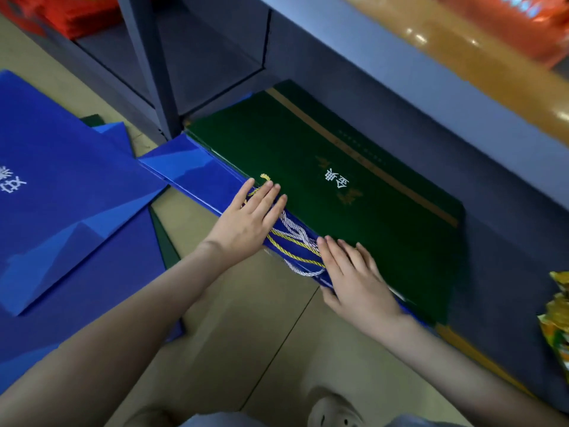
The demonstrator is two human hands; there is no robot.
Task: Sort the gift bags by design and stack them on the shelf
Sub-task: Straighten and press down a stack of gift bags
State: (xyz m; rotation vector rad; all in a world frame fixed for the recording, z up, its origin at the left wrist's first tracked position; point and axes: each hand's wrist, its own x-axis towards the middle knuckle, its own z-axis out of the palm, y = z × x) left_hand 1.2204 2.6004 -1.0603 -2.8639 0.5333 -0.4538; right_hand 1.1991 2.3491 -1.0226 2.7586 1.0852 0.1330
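Green gift bag (354, 211) tops blue bags (200, 174) on the shelf (498, 248) | I see left grip (249, 220) flat, released, pressing its edge | right grip (357, 272) likewise, beside cords (295, 241)

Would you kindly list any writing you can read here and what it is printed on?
On the green gift bag: two white Chinese characters, turned round and too blurred to quote.
The gold small print beside them: too small to read.
On the blue gift bag: white characters cut off by the frame edge, unreadable.
On the orange packs: blurred white marks.
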